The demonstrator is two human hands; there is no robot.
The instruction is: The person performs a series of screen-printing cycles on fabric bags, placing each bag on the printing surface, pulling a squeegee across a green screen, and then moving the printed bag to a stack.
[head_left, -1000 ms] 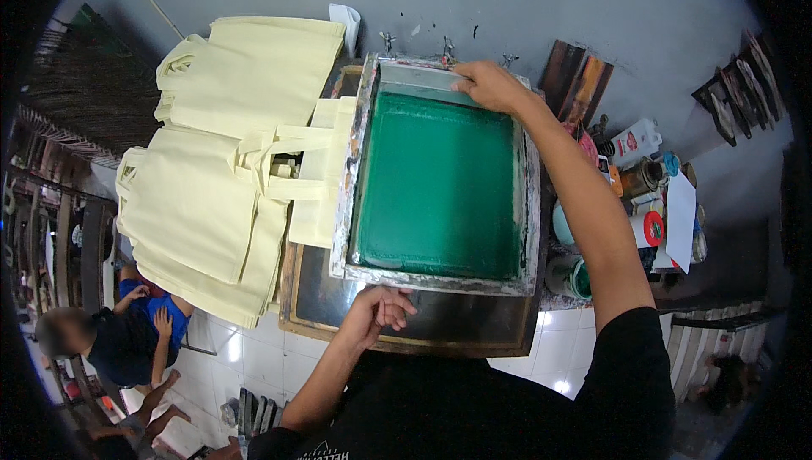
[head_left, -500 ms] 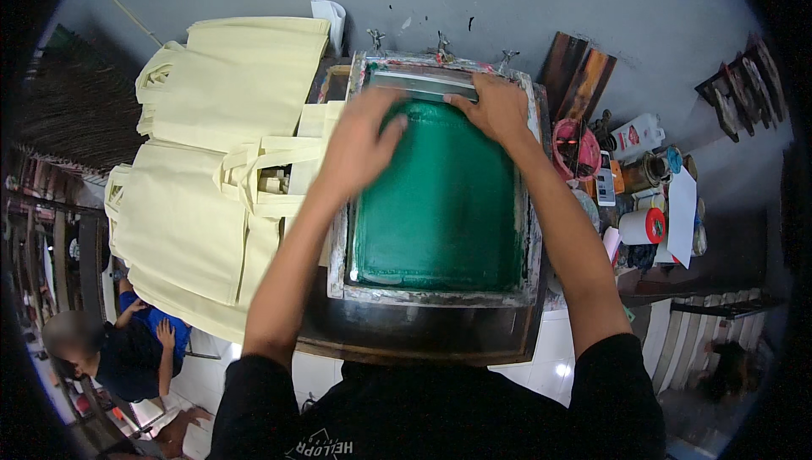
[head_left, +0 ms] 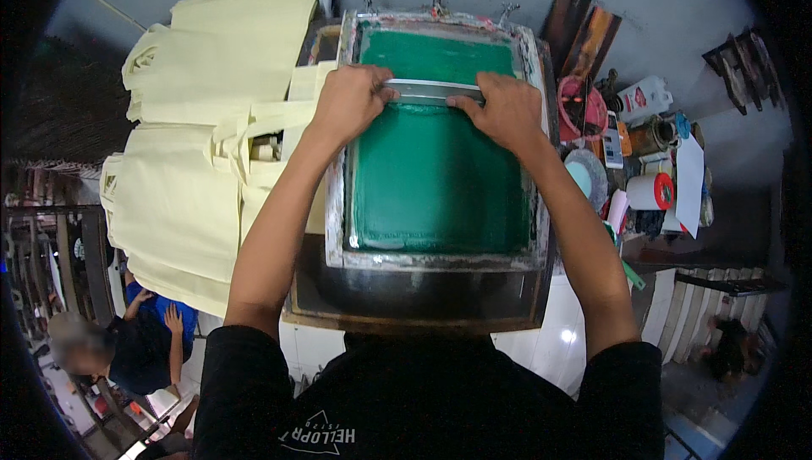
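Observation:
My left hand (head_left: 353, 98) and my right hand (head_left: 510, 106) grip the two ends of a long metal-handled squeegee (head_left: 433, 90). Fingers wrap over its top edge, with the thumbs on the near side. It lies crosswise on a green mesh screen (head_left: 440, 181), in the far half. A ridge of wet-looking green ink (head_left: 423, 109) runs along its near side. Around the mesh is a paint-stained screen frame (head_left: 423, 262), set on a dark table (head_left: 414, 298). Whatever is under the screen cannot be seen.
Stacks of pale yellow cloth bags (head_left: 186, 198) lie at left, their handles close to the frame. Clamps (head_left: 437, 1) stand behind it. At right are a pink basin (head_left: 584, 109), a white jug (head_left: 644, 99), a phone (head_left: 611, 140) and jars. Another person (head_left: 139, 350) sits lower left.
My left hand, blurred and off the squeegee before, now grips its left end. The squeegee has come from the frame's far edge toward me, baring green mesh behind it.

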